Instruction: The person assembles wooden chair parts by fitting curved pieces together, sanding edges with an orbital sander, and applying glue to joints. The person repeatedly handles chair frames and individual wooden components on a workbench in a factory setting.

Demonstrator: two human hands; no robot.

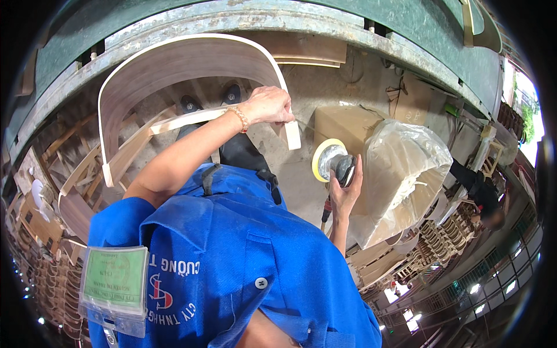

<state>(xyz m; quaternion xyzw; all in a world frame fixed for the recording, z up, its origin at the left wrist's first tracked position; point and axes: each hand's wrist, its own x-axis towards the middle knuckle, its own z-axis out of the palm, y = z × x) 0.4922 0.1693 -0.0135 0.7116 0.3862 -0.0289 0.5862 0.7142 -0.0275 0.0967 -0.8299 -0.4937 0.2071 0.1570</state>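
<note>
My left hand (268, 106) is closed around the near right corner of a curved wooden chair frame (191, 49), a wide bent plywood band joined to straight pale rails. The frame is held up in front of me, left of the middle, with its arch toward the far side. In my right hand (346, 194) is a round orbital sander (332, 159), gripped by its dark body. Its yellow-rimmed pad is turned toward the left, apart from the frame. A hose with a red fitting (327, 209) hangs below the sander. Part of my right palm is hidden behind the tool.
A cardboard box (342, 124) stands right of the sander, beside a clear plastic bag (406, 168) of pale pieces. A green metal structure (418, 37) curves along the far side. Wooden parts (81, 151) lie at left. Another person (478, 188) is at the far right.
</note>
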